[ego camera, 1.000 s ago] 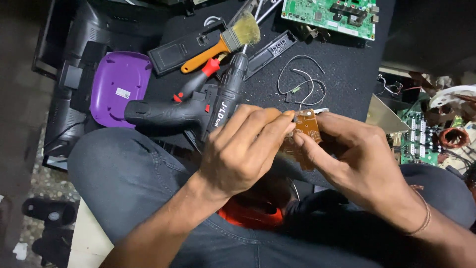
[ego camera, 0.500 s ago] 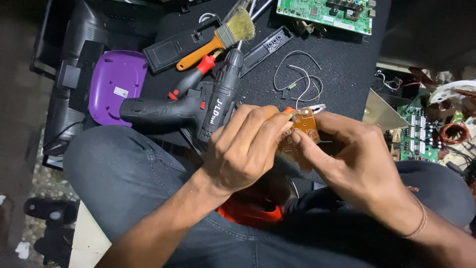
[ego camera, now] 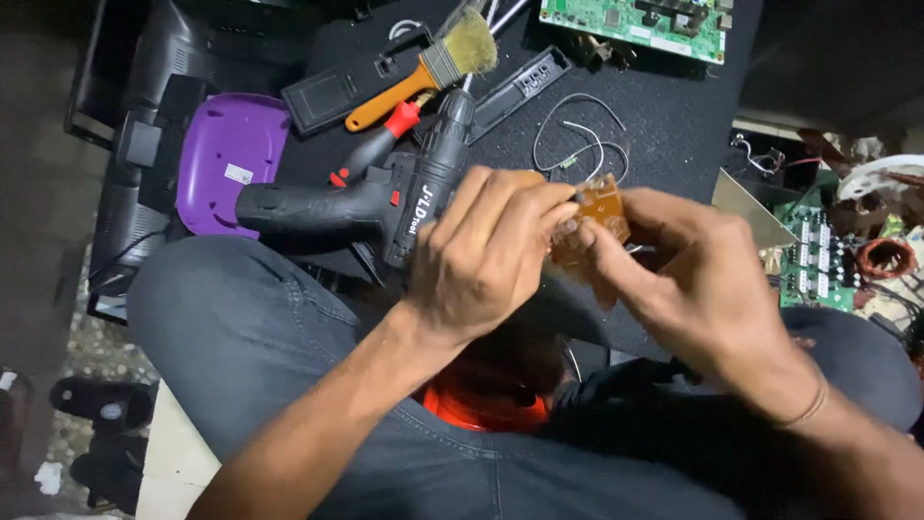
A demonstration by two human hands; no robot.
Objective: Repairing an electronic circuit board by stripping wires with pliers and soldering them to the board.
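Observation:
Both of my hands meet over my lap around a small brown circuit board (ego camera: 599, 214). My left hand (ego camera: 491, 255) pinches its left edge with fingers curled. My right hand (ego camera: 688, 274) grips the board from the right and below. Thin white wires (ego camera: 577, 135) lie on the black mat just beyond the board. A black cordless drill (ego camera: 380, 207) rests on the mat right beside my left hand.
A purple plastic cover (ego camera: 231, 159), an orange-handled brush (ego camera: 428, 72), a red-handled screwdriver (ego camera: 380, 144) and black remote casings (ego camera: 351, 82) lie on the mat. A green circuit board (ego camera: 630, 21) sits far back. More boards and coils (ego camera: 847, 260) crowd the right. An orange object (ego camera: 481, 404) lies between my legs.
The view has drifted slightly. My hands stay closed on the small board, with the fingers shifting only a little.

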